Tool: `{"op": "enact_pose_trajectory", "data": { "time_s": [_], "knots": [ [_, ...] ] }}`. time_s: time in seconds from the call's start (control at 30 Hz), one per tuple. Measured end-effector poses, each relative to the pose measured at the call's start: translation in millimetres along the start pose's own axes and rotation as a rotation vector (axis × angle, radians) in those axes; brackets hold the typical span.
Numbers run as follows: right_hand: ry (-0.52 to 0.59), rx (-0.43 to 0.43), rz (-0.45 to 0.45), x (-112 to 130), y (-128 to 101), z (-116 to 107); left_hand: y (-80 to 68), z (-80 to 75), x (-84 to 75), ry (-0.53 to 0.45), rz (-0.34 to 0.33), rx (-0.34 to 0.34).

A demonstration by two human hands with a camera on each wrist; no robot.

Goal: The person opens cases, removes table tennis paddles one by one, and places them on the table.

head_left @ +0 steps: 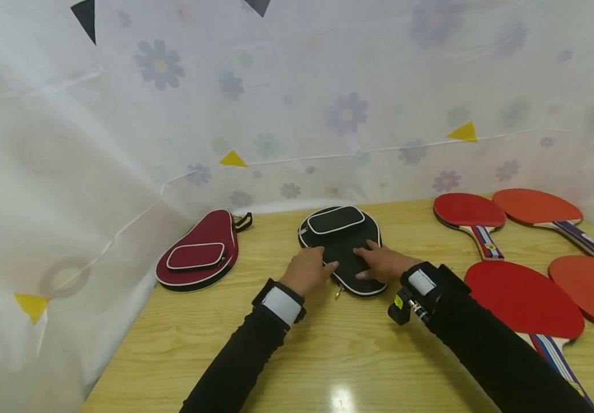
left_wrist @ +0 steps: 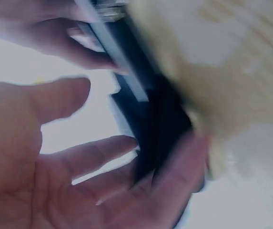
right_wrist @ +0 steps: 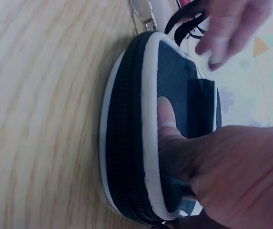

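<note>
Currently both grips flat: left hand point(head_left: 308, 269) and right hand point(head_left: 383, 263) rest with relaxed fingers on the black fabric paddle-shaped zip case with white piping point(head_left: 342, 246), nothing pinched. Case lies mid wooden tabletop point(head_left: 328, 355), narrow end toward the person; contents not visible.

Black white-piped case point(head_left: 346, 246), maroon case point(head_left: 199, 252)

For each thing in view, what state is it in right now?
black paddle case: zipped shut, flat on table, both hands on it
left hand: fingers relaxed, resting on case
right hand: fingers flat on case
maroon paddle case: closed, untouched
four paddles: lying uncovered on table
</note>
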State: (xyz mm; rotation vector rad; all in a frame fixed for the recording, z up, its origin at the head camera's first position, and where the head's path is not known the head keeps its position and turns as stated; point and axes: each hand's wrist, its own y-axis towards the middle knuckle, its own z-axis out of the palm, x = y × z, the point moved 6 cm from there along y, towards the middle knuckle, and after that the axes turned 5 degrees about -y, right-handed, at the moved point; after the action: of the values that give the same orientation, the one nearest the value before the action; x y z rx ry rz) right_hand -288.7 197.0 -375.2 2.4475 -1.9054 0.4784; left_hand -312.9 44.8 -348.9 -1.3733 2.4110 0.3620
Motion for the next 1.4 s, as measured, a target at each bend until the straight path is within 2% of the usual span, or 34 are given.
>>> {"op": "enact_pose_trajectory", "data": {
  "time_s": [0.1,0.17,0.2,0.23,0.3,0.4,0.5,0.57,0.77,0.87,1.03,1.17,1.4],
  "knots": [
    [0.016,-0.005,-0.037,-1.9,1.2,-1.5,-4.0,-18.1,-10.7,-0.005,0.089,-0.137],
    [0.024,-0.005,-0.061,-3.0,1.1,-2.4,-4.4,-26.6,-15.8,0.009,0.165,-0.179],
    [0.025,-0.005,-0.074,-3.5,1.0,-2.6,-3.5,-28.7,-16.8,0.015,0.197,-0.177],
    [0.027,-0.002,-0.087,-3.8,1.0,-2.6,-2.2,-29.4,-16.6,0.019,0.217,-0.153],
    [0.025,-0.001,-0.117,-4.2,1.0,-2.3,1.4,-25.7,-11.8,0.041,0.226,-0.055],
    [0.032,-0.01,-0.165,-5.2,0.5,-2.6,7.8,-13.4,3.8,0.078,0.158,0.117],
    [0.042,-0.025,-0.207,-6.4,-0.5,-3.7,13.1,-2.2,20.6,0.098,0.088,0.203],
    [0.045,-0.036,-0.22,-6.5,-1.1,-4.5,16.6,1.8,28.2,0.097,0.076,0.209],
    [-0.034,-0.072,-0.177,6.6,-3.4,-5.2,22.7,4.4,35.0,0.185,0.133,0.182],
    [-0.051,-0.04,-0.134,22.7,-4.1,-4.3,24.9,2.8,36.8,0.232,0.148,0.162],
    [-0.062,0.0,-0.071,42.0,-3.9,-3.8,27.8,0.4,39.1,0.238,0.154,0.146],
    [-0.079,0.001,-0.066,43.4,-3.0,-4.5,27.8,1.6,41.1,0.25,0.149,0.15],
    [-0.127,0.0,-0.086,36.1,-4.4,-7.5,23.6,4.3,40.3,0.275,0.181,0.136]
  ]
}}
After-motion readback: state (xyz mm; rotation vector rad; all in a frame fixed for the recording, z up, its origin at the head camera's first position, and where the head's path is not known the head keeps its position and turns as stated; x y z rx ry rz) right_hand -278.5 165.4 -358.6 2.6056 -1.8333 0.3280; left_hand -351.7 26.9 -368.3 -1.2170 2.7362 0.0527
